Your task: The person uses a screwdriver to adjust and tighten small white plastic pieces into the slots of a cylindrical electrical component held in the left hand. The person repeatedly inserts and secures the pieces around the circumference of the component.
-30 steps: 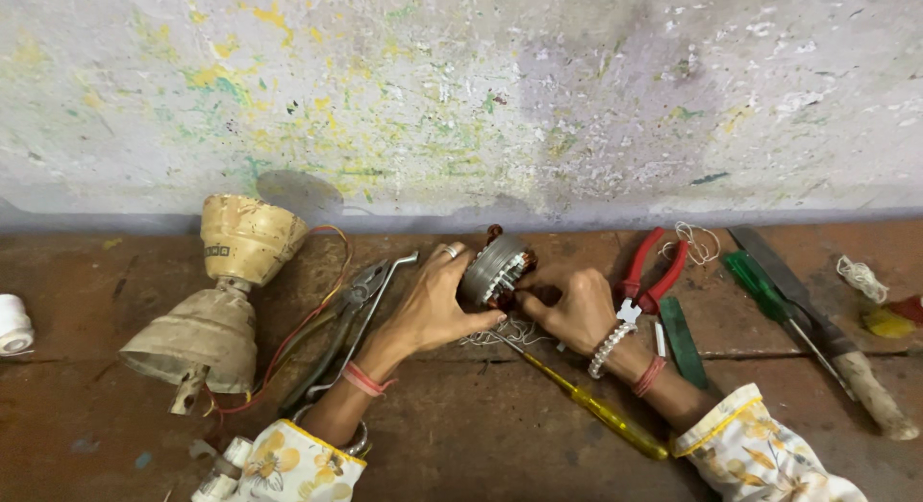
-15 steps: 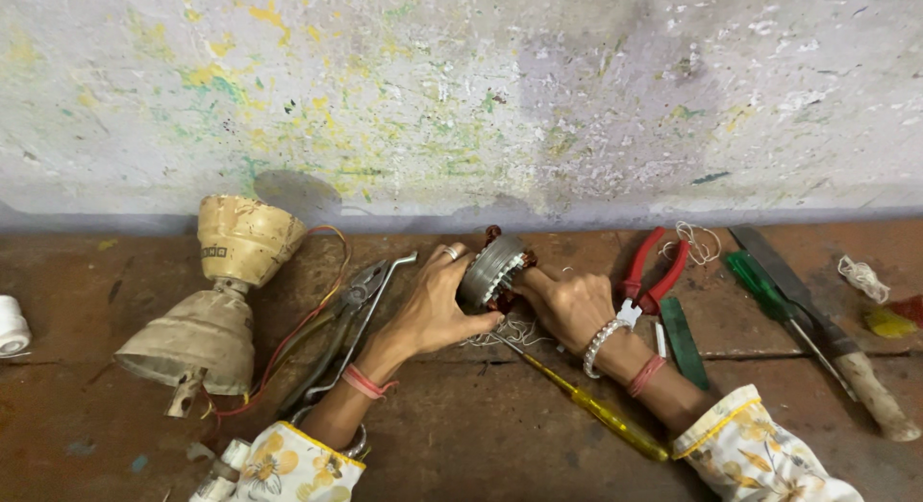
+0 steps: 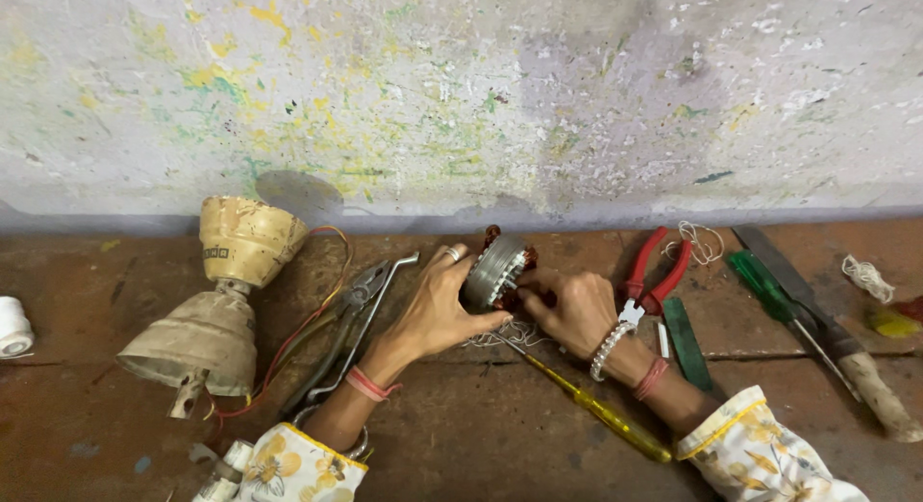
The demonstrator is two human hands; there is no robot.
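Little has moved since the earlier frames: both hands stay on the motor stator (image 3: 497,271), tipped only slightly more on edge.

Item, far left of the left hand: white spool (image 3: 13,327); then cream-coloured fan housing (image 3: 216,305) lying on its side, with coloured wires trailing toward the hand.

Item, just left of the left hand: grey pliers (image 3: 351,314) on the brown work surface (image 3: 481,435).

Item, left hand (image 3: 437,310): fingers curled round the near rim of the stator, ring finger on top, gripping it.

Item, motor stator: between both hands, held on edge just above the surface. Steel laminations with copper windings; judged heavy for its size, rigid in the core, windings easily nicked. Best held by the metal ring, not the copper.

Item, right hand (image 3: 572,310): closed on the stator's right side, fingertips hidden in the windings.

Item, under the right wrist: yellow-handled screwdriver (image 3: 596,411).

Item, right of the right hand: red-handled pliers (image 3: 649,271), green-handled screwdriver (image 3: 769,290), large knife (image 3: 827,334), scraps of string (image 3: 865,276).
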